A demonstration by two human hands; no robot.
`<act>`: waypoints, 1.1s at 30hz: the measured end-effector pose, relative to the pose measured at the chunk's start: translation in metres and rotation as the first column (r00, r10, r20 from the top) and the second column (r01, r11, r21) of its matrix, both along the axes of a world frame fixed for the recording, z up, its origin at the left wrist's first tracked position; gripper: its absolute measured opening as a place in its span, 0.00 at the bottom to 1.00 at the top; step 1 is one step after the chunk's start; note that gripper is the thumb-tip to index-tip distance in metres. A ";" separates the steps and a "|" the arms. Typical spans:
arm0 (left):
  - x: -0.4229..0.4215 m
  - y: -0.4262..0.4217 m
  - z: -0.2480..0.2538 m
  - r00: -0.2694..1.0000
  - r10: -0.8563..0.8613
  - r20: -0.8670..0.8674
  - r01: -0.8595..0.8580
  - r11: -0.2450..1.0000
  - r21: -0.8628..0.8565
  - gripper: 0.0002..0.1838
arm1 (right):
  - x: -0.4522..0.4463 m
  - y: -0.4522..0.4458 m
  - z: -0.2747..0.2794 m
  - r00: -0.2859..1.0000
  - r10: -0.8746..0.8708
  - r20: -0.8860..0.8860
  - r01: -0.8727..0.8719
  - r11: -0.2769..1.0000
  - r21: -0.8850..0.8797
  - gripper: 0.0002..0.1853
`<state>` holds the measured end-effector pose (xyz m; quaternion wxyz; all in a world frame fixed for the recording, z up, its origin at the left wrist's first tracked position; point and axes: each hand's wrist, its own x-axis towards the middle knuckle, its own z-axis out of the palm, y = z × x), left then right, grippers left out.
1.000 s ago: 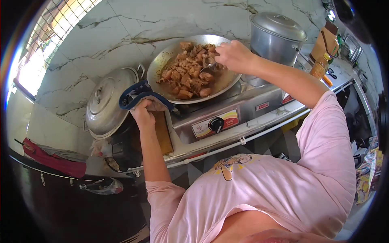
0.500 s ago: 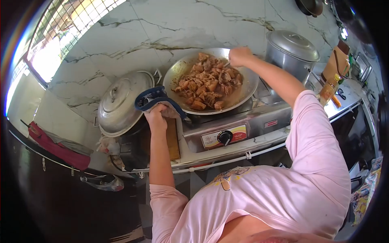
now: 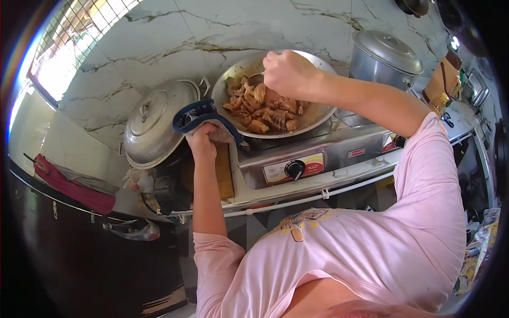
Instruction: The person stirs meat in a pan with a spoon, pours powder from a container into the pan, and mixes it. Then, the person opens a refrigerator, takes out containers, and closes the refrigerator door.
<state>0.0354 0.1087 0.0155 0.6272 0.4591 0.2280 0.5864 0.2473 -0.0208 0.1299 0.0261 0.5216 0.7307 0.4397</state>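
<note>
Leftward over the wide, round silver metal pan (image 3: 319, 112), the right hand (image 3: 287, 72) has swept since the earlier frame, closed around a silver metal utensil (image 3: 256, 79); the stirring seems now to work the pan's far side. Glossy brown meat chunks (image 3: 262, 112) lie below that fist. The left hand (image 3: 202, 139) clutches a folded, blue-edged cloth (image 3: 192, 121); any handle beneath is hidden.

The head-worn camera looks forward and down from close above the pale pink cloth shirt (image 3: 350, 254), across the front edge of the white marbled desk (image 3: 347, 175).
</note>
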 end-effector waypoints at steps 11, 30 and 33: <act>-0.003 0.007 -0.006 0.998 -0.057 0.005 0.058 0.998 -0.018 0.20 | -0.053 -0.065 0.012 0.987 0.159 -0.026 -0.159 0.987 0.012 0.04; -0.009 0.004 -0.011 0.998 -0.003 -0.059 0.001 0.999 -0.044 0.24 | 0.098 0.115 0.007 0.854 -0.316 -0.413 0.341 0.940 -0.014 0.08; -0.010 0.001 -0.010 1.000 -0.023 -0.013 0.023 1.000 0.010 0.25 | 0.108 0.151 -0.020 0.835 -0.440 -0.330 0.446 0.893 -0.064 0.11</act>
